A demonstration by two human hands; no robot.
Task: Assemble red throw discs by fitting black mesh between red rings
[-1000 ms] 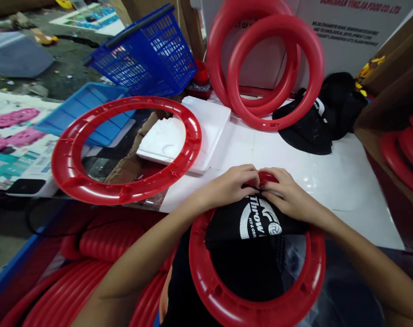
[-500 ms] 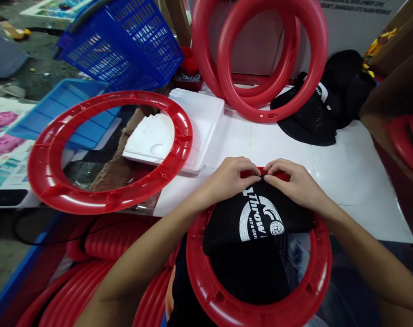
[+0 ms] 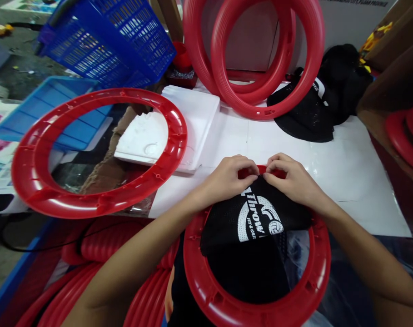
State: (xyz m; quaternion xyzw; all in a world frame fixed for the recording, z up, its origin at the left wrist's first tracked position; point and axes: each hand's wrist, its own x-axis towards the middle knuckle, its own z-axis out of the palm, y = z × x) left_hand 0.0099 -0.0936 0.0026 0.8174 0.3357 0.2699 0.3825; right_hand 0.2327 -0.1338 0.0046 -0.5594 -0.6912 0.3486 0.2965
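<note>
Close in front of me lies a red plastic ring (image 3: 206,290), its ribbed inner side facing up. A black mesh cloth (image 3: 226,222) with white lettering covers the upper part of its opening. My left hand (image 3: 231,179) pinches the cloth's top edge against the ring's far rim. Right beside it, my right hand (image 3: 290,177) pinches the same edge, thumb and fingers pressed together. The fingertips of both hands almost touch. Whatever lies under the fingertips is hidden.
Another red ring (image 3: 100,206) lies at the left by white foam (image 3: 196,122). Red rings (image 3: 267,111) stand at the back near black cloth pieces (image 3: 305,125). A blue basket (image 3: 107,41) and blue tray (image 3: 29,113) are at the upper left. Stacked red rings (image 3: 100,245) fill a bin below left.
The view has shifted slightly, so the background objects appear a little further left. Both hands keep their pinch on the cloth edge at the ring's rim.
</note>
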